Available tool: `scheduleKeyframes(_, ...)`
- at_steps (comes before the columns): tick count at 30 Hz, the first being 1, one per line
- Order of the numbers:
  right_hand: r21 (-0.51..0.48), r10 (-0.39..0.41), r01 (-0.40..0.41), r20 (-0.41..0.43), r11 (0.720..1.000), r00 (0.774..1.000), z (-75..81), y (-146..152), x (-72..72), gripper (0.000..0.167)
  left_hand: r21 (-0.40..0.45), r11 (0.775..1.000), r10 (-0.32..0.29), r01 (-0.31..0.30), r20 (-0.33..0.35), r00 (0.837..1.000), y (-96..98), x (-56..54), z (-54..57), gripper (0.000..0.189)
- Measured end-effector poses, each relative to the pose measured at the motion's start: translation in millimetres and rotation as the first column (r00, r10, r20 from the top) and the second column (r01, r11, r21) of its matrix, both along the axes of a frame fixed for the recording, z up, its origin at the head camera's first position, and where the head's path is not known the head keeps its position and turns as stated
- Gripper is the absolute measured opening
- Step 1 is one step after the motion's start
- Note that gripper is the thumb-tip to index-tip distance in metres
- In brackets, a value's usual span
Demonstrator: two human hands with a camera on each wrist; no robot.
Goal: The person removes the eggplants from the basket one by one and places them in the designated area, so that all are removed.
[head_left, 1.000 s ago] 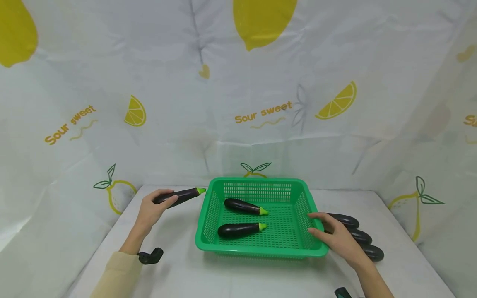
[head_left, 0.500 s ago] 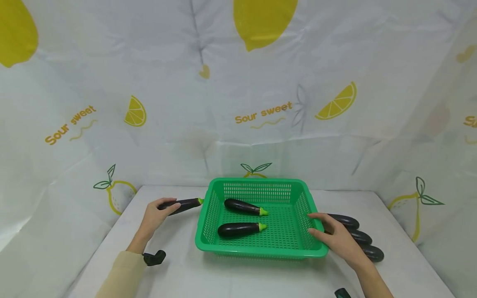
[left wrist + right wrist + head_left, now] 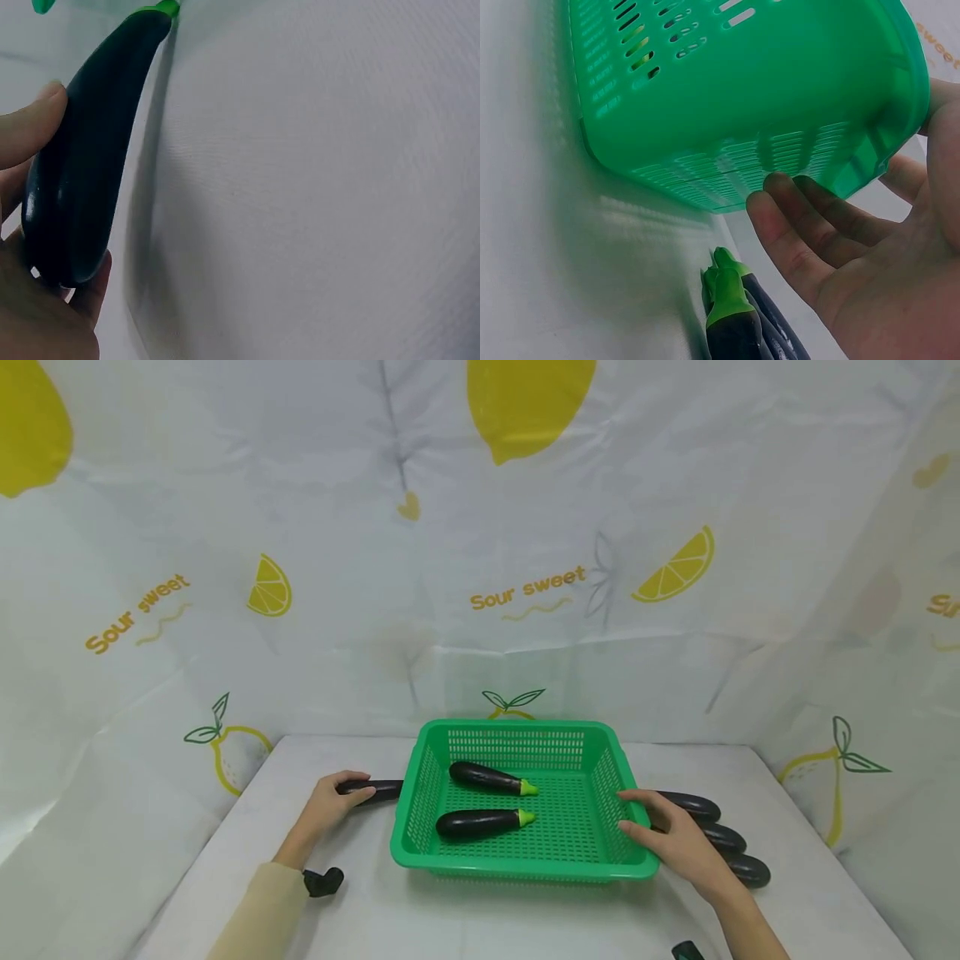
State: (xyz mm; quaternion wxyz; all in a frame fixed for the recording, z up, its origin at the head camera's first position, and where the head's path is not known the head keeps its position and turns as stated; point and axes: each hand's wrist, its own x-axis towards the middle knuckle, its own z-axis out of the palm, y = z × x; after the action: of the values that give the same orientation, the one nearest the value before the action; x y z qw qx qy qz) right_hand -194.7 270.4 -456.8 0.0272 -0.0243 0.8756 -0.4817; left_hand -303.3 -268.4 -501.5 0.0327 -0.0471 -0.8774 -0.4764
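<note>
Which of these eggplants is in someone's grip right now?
The eggplant left of the green plastic basket, held by the left hand; the two eggplants inside and three eggplants to the right are unheld.

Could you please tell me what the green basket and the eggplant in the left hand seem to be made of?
The basket looks like moulded plastic: one even green, slightly shiny, with regular slots through its walls. The eggplant in the left hand has smooth, glossy dark skin with small highlights; real vegetable or plastic imitation, I cannot tell.

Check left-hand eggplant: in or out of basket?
Out: in the head view, the left hand holds the eggplant outside the green basket.
</note>
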Motion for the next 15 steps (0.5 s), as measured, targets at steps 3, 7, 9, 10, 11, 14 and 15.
scheduleKeyframes(3, 0.003, -0.001, 0.001, -0.003, 1.000, 1.000, -0.4, -0.3, 0.0, 0.063, -0.052, 0.999, -0.017, 0.017, -0.001, 1.000, 0.8, -0.8, -3.0, 0.041)
scheduleKeyframes(7, -0.005, 0.006, -0.006, -0.011, 1.000, 1.000, -0.4, -0.2, 0.2, 0.062, -0.091, 0.995, -0.029, 0.029, 0.000, 1.000, 2.2, -1.5, -3.0, 0.037)
scheduleKeyframes(9, -0.010, 0.010, -0.010, -0.015, 1.000, 1.000, -0.4, 0.1, 0.2, 0.062, -0.109, 0.993, -0.041, 0.041, -0.002, 0.999, 3.3, -2.5, -2.1, 0.036)
scheduleKeyframes(10, -0.014, 0.011, -0.012, -0.016, 1.000, 1.000, -0.5, 0.2, 0.2, 0.062, -0.114, 0.992, -0.046, 0.046, -0.002, 0.999, 4.1, -2.8, -1.4, 0.036)
scheduleKeyframes(11, -0.016, 0.012, -0.012, -0.017, 1.000, 1.000, -0.5, 0.2, 0.2, 0.062, -0.121, 0.991, -0.048, 0.048, -0.002, 0.999, 4.8, -3.0, -0.8, 0.036)
scheduleKeyframes(14, -0.020, 0.012, -0.013, -0.013, 1.000, 1.000, -0.9, 0.2, 0.2, 0.062, -0.127, 0.991, -0.042, 0.043, 0.010, 0.999, 6.9, -3.3, 1.2, 0.040)
scheduleKeyframes(15, -0.020, 0.012, -0.012, -0.010, 1.000, 1.000, -1.0, 0.2, 0.2, 0.063, -0.129, 0.991, -0.035, 0.036, 0.012, 0.999, 7.3, -3.4, 1.5, 0.042)
